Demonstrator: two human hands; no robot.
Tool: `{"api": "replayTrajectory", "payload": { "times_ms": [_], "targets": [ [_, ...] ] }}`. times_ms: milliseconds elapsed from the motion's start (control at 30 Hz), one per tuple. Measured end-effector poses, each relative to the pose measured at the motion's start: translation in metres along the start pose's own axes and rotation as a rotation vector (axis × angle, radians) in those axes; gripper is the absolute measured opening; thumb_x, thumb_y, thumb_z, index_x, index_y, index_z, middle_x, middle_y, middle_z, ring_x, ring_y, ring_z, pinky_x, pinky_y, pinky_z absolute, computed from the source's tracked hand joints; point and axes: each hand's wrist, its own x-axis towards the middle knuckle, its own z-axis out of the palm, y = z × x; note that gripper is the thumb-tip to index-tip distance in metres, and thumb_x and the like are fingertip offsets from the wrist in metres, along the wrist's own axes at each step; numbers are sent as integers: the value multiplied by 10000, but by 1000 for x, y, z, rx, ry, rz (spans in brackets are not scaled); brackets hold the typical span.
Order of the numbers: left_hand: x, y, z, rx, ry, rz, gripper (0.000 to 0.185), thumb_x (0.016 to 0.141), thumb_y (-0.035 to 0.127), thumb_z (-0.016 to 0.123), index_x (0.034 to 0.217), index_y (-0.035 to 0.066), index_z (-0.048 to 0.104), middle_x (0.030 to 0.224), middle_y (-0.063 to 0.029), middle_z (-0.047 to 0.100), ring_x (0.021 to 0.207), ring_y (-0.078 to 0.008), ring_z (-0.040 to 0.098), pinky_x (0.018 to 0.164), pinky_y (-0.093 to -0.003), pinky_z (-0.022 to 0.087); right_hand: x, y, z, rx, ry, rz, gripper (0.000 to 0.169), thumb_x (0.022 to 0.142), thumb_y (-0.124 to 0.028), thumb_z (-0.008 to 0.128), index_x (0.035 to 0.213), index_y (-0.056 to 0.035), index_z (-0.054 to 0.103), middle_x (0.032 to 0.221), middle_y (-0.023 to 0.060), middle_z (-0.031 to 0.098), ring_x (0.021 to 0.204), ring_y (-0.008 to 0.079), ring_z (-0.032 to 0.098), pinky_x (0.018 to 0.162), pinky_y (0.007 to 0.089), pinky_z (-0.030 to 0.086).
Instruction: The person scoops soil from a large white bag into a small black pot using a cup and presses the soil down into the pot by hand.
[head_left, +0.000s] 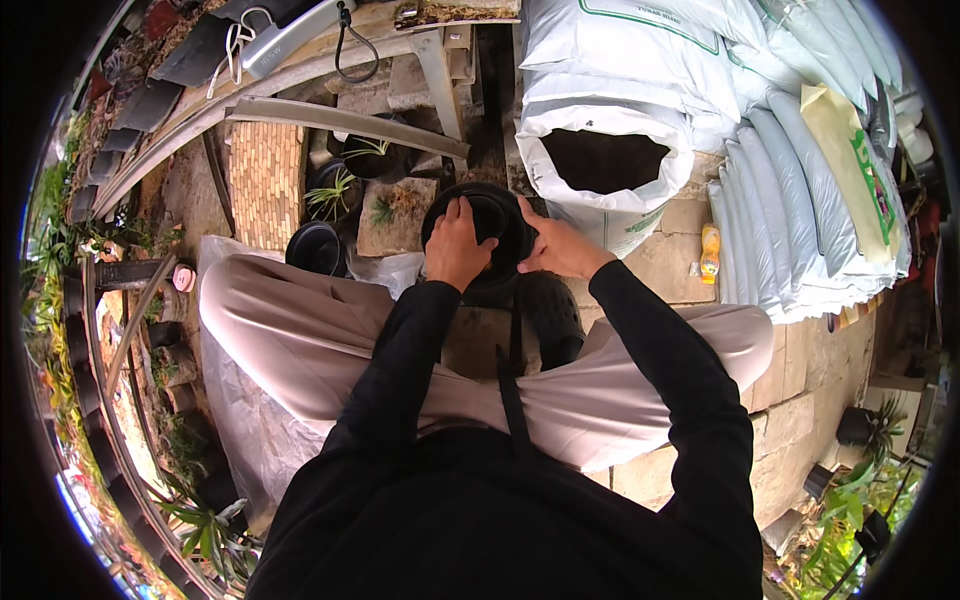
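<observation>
Between my knees stands a wide round black plastic container (491, 281), with a smaller black pot (489, 217) inside it. My left hand (457, 244) reaches over the smaller pot from the left, its fingers on or inside the rim; how firmly it grips is hidden. At the right rim of the wide container is my right hand (559, 244), thumb and fingers spread around the edge. Just right of and beyond the hands, an open white sack (607, 195) shows dark soil (604, 159) inside.
Potted spiky plants (330, 191), an empty black pot (315, 247) and a concrete block (394, 217) sit at the left. A metal bar (345, 124) crosses above them. Stacked filled sacks (780, 217) and an orange-yellow bottle (709, 253) are at the right. A black clog (553, 319) lies close by.
</observation>
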Motion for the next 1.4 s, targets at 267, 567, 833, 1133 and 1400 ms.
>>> {"api": "replayTrajectory", "payload": {
  "times_ms": [267,567,833,1133,1400],
  "targets": [
    [-3,9,7,-22,-43,-17,914,748,337,889,1453,-97,502,1438,-268,579,1272,-429,609,1035,-478,524,-4,5,4,-30,37,8,1147,849,-210,869,1683,-79,92,871,166,768,802,264,735,817,340,548],
    [-16,15,3,-64,-106,31,878,737,296,892,1437,-88,526,1408,-262,595,1243,-433,623,1022,-476,534,-3,7,4,-37,66,-25,1120,854,-214,866,1676,-61,122,831,151,763,779,264,733,807,342,555],
    [-17,0,-9,-27,-34,9,932,774,312,882,1498,-87,452,1456,-252,525,1276,-458,572,1046,-476,512,-2,7,6,-82,76,-33,1127,857,-238,865,1676,-61,111,836,151,766,779,283,734,810,355,558],
    [-17,-1,1,-3,-40,-13,930,770,299,887,1486,-107,452,1430,-279,536,1281,-456,571,1057,-482,502,-1,9,5,-84,66,-14,1117,857,-243,864,1674,-57,125,853,145,771,794,293,732,823,353,552],
    [-26,9,7,-7,-148,30,929,764,307,892,1481,-101,463,1422,-283,551,1282,-452,579,1068,-475,496,-4,9,3,-98,69,-52,1074,869,-273,850,1664,-30,169,820,148,767,759,306,722,789,336,544]
  ]
}}
